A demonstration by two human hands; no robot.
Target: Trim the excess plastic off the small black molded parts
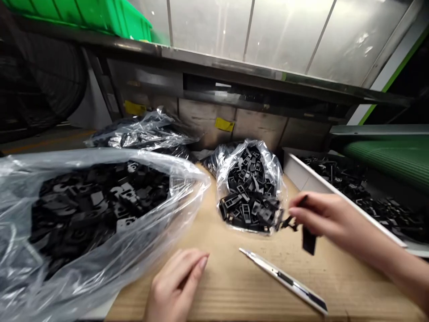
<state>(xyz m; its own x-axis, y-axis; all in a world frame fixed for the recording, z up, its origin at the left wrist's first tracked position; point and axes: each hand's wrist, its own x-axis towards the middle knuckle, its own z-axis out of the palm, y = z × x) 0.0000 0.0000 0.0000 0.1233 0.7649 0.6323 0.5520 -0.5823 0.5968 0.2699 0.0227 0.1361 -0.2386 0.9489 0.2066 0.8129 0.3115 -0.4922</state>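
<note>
Right hand (pixel 321 219) is pinching a small black plastic part (pixel 309 240) between its fingertips, just beside the open mouth of the small clear bag (pixel 250 188); the part is hanging roughly upright below the fingers. Left hand (pixel 176 286) is resting loosely curled and empty on the cardboard surface (pixel 234 286), farther from that bag. Utility knife (pixel 284 281) is lying diagonally between both hands. Small bag is holding black clips; the large bag (pixel 83 214) at left and the tray (pixel 335 188) at right are holding more black parts.
</note>
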